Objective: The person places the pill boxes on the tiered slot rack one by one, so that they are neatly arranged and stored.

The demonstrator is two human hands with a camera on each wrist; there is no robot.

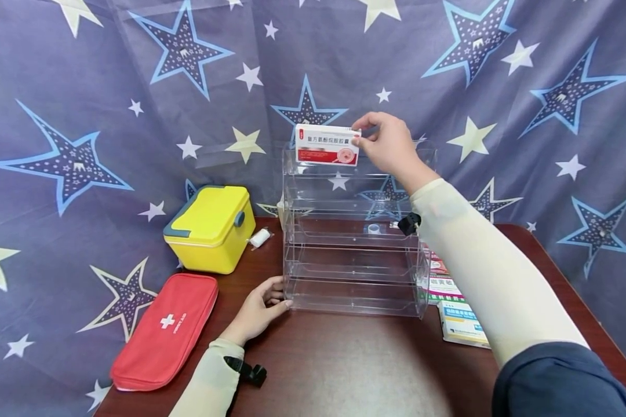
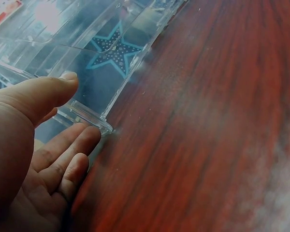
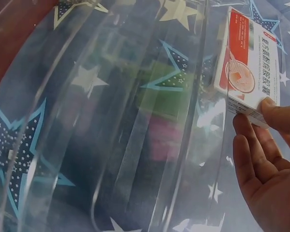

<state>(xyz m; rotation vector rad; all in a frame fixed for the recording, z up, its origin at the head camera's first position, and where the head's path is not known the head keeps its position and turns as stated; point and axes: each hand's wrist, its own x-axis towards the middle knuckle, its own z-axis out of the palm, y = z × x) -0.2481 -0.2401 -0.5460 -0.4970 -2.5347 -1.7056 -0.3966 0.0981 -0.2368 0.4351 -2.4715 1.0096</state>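
Note:
My right hand (image 1: 388, 142) pinches the right end of a white and red medicine box (image 1: 323, 155), thumb in front. The box is held at the top tier of a clear tiered acrylic rack (image 1: 352, 313), its printed face forward. In the right wrist view the same medicine box (image 3: 249, 63) shows beside the clear tiers, gripped at one end. My left hand (image 1: 258, 310) is at the rack's lower left corner. In the left wrist view its fingers (image 2: 87, 140) touch that corner, loosely extended, and the thumb lies over the front side.
A yellow lidded box (image 1: 208, 231) and a red first aid pouch (image 1: 162, 336) are on the left. A small white roll (image 1: 259, 238) lies beside the rack. Several medicine boxes, including a blue and white one (image 1: 461, 324), lie right of it. A star-patterned curtain (image 1: 271, 52) hangs behind.

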